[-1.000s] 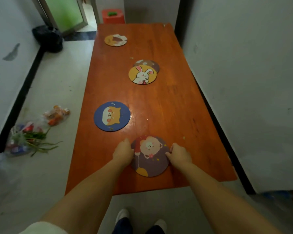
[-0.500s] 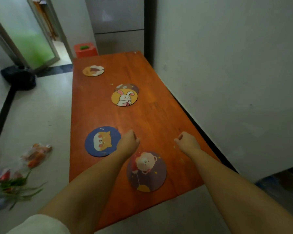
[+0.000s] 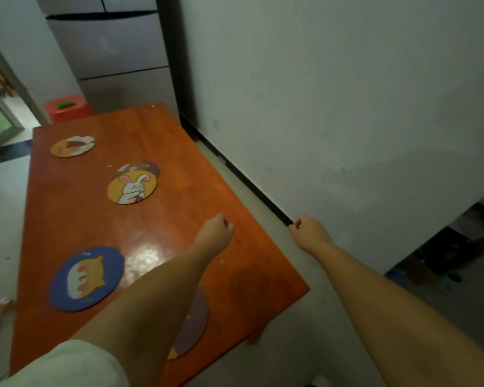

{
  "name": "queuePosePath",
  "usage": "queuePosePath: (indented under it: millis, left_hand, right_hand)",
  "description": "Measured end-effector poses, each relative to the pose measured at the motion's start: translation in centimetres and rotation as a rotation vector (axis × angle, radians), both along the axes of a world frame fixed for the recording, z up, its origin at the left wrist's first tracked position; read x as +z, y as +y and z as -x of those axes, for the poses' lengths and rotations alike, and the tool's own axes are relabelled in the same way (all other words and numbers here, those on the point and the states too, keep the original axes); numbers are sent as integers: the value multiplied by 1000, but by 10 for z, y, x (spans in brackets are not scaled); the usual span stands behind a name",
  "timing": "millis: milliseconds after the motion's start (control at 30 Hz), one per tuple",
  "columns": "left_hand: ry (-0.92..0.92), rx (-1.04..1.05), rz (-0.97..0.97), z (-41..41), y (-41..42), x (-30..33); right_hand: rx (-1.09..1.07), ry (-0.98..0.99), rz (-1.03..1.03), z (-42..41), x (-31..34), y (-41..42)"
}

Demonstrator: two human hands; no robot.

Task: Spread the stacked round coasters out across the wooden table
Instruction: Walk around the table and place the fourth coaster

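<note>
We hold both arms stretched forward. Our left hand [image 3: 214, 233] hangs over the bare middle of the worktop [image 3: 179, 219], fingers curled into a loose fist with nothing in them. Our right hand [image 3: 308, 231] is out past the worktop's right edge, above the floor [image 3: 305, 344], its fingers also curled in and holding nothing.

We count five coasters, all lying flat on the worktop, so being round they point no particular way. The purple coaster [image 3: 193, 322] lies nearest, mostly hidden under our left forearm. The blue coaster [image 3: 86, 278] sits near the left edge. The yellow rabbit coaster [image 3: 132, 187] lies mid-worktop, overlapping a brown coaster [image 3: 146, 166] just behind it. The orange-and-white coaster [image 3: 72, 146] lies alone at the far left.
</note>
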State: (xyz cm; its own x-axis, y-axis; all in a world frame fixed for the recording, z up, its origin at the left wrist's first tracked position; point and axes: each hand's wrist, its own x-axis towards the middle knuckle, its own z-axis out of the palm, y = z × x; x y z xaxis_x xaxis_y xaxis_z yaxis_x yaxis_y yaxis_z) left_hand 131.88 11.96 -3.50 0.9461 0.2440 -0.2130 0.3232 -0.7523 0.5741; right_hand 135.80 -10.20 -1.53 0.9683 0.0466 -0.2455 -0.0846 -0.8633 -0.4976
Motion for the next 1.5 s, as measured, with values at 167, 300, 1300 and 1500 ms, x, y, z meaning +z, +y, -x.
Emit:
queuePosePath:
  millis: [167, 300, 1300, 1500]
  left_hand:
    - [-19, 63, 61, -63, -91, 5]
    - [-19, 101, 110, -109, -164, 10]
    - [10, 640, 174, -361, -60, -2]
    - [-14, 969, 153, -353, 20, -10]
  right_hand:
    - [19, -6, 6, -64, 12, -86]
    - [50, 5, 8, -112, 19, -150]
    - [545, 98, -2, -466, 8, 1]
    - [865, 76, 36, -507, 0, 130]
